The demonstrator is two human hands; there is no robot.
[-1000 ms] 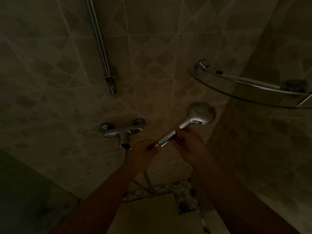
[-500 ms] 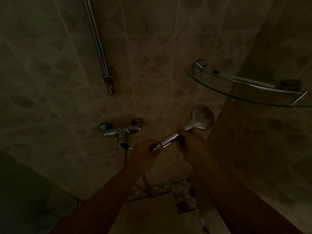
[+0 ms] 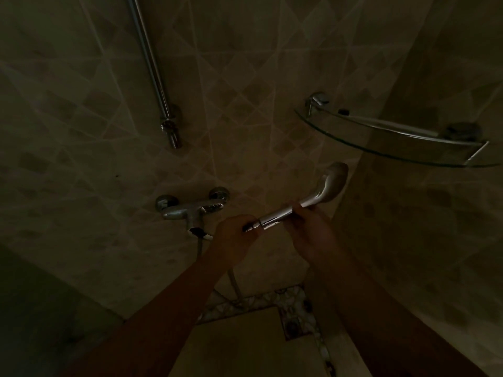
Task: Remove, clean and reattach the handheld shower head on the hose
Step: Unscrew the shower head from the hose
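Head view: both hands grip shower head (image 3: 324, 190) (markings unreadable, dim).

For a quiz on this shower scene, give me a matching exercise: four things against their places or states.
Things:
1. shower head
2. left hand
3. glass shelf
4. mixer tap

Places or states:
A. on the wall, left of the hands
B. in the corner, upper right
C. handle gripped by the right hand
D. grips the hose end

Pairs: 1-C, 2-D, 3-B, 4-A
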